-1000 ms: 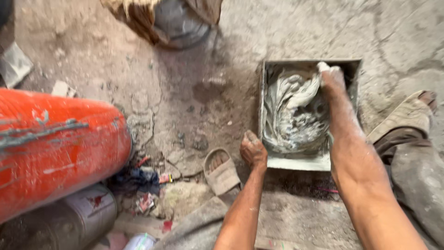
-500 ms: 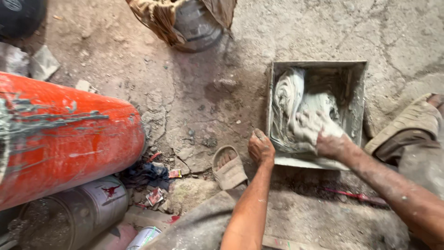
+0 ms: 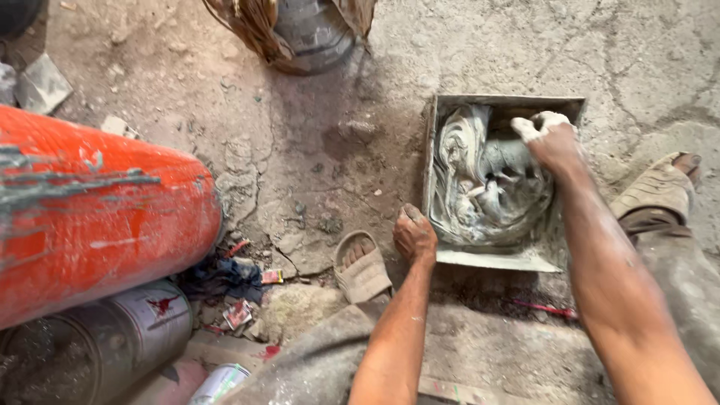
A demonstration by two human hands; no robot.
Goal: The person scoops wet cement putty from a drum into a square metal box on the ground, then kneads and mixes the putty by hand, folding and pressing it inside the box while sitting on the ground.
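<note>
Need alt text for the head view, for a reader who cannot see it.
A right hand works grey paste in a square tray on cracked ground, while the left hand rests at the tray's near corner. An orange drum lies at left.

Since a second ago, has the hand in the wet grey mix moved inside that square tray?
Yes. The right hand went from the square tray's far right corner toward its near edge, then back to the far right corner.

right hand (image 3: 551,139) fingertips buried in grey paste; orange drum (image 3: 90,217) cut off at left edge.
</note>
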